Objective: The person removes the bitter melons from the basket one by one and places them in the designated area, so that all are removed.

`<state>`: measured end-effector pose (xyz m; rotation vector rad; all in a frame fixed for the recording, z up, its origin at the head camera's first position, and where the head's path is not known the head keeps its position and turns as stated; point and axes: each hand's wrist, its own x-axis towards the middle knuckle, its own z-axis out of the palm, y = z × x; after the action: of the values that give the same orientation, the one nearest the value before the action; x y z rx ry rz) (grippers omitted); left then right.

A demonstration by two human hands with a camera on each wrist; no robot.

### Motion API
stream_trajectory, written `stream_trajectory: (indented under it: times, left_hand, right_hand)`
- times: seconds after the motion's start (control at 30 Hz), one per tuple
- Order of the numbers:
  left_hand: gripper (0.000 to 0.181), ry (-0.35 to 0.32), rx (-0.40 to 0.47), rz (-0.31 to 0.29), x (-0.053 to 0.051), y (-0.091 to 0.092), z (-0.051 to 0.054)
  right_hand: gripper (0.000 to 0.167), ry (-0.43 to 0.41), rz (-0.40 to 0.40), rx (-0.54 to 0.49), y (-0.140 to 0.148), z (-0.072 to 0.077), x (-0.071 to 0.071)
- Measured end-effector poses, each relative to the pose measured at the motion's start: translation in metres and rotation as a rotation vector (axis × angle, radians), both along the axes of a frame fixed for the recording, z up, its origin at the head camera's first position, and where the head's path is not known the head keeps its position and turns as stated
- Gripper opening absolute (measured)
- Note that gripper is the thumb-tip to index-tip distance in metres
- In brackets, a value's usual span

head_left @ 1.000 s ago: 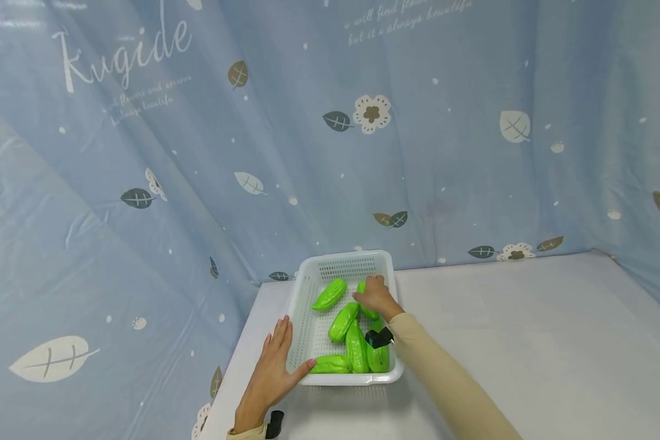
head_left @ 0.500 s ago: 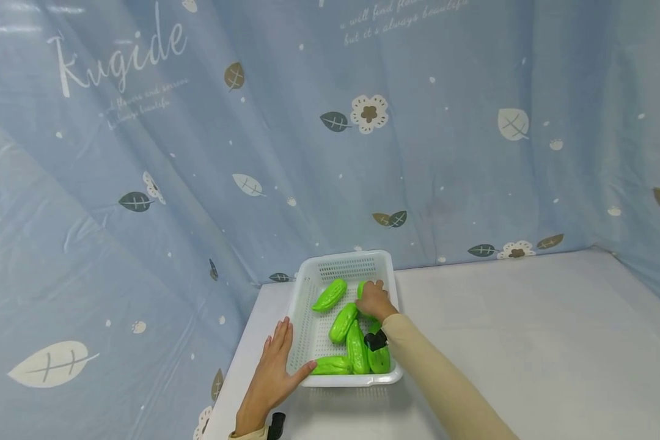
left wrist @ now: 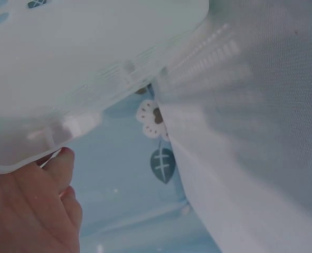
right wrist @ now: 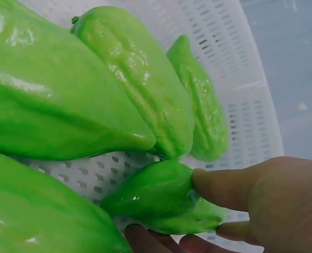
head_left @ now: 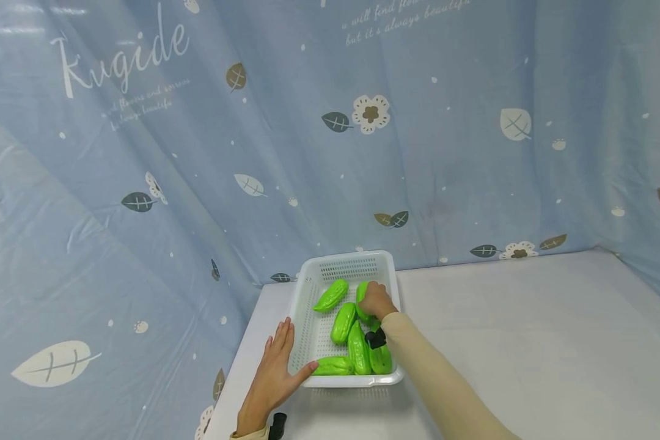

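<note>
A white perforated plastic basket (head_left: 343,382) holds several bright green bitter melons, glossy and ridged. Reaching into its right side, my right hand (head_left: 378,301) grips one bitter melon (right wrist: 156,192), with the thumb on top and the fingers curled along its other side in the right wrist view. Part of that melon (head_left: 361,294) shows beside the hand in the head view. My left hand (head_left: 272,373) lies along the basket's left edge, fingers extended and thumb over the near corner. In the left wrist view its fingers (left wrist: 60,168) touch the basket's outer wall.
Another bitter melon (head_left: 331,296) lies apart at the basket's back left. One more (head_left: 343,324) lies mid-basket, and several rest along the front. The white-covered table (head_left: 506,342) extends right. A blue patterned curtain (head_left: 319,153) hangs behind and at the left.
My right hand has moved slightly toward the near side inside the basket, and its fingers have closed round the melon. The left hand keeps its place at the basket.
</note>
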<state>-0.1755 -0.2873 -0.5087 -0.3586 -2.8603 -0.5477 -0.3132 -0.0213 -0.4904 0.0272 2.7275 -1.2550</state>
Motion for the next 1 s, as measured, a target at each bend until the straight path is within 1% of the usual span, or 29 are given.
stream_trajectory:
  times: [0.13,0.23,0.47,0.6,0.67,0.87,1.0]
  left_hand:
    - [0.103,-0.001,0.0,0.001,0.001,0.0,0.0]
    - [0.103,0.0,0.0,-0.001,0.001,0.0,0.0]
    - [0.104,-0.001,-0.002,-0.002,0.002,0.0,0.0]
    - [0.104,-0.006,0.005,-0.005,0.001,0.002,0.001]
    - [0.104,-0.007,0.003,-0.005,0.0,0.002,0.002]
    - [0.104,-0.011,-0.009,0.007,0.0,0.002,0.003]
    - [0.104,-0.013,-0.013,0.003,0.0,0.001,0.004]
  right_hand:
    - [0.02,0.017,0.005,-0.045,0.001,0.0,0.001]
    - [0.015,0.038,0.009,-0.098,0.002,0.001,0.003]
    - [0.015,0.046,-0.017,-0.199,0.004,0.002,0.004]
    - [0.02,0.033,-0.021,-0.275,0.006,0.003,0.003]
    - [0.026,0.023,-0.015,-0.316,0.007,0.003,0.002]
    - [0.055,-0.055,0.008,-0.419,0.006,0.005,0.001]
    - [0.061,-0.088,0.022,-0.463,0.006,0.01,0.003]
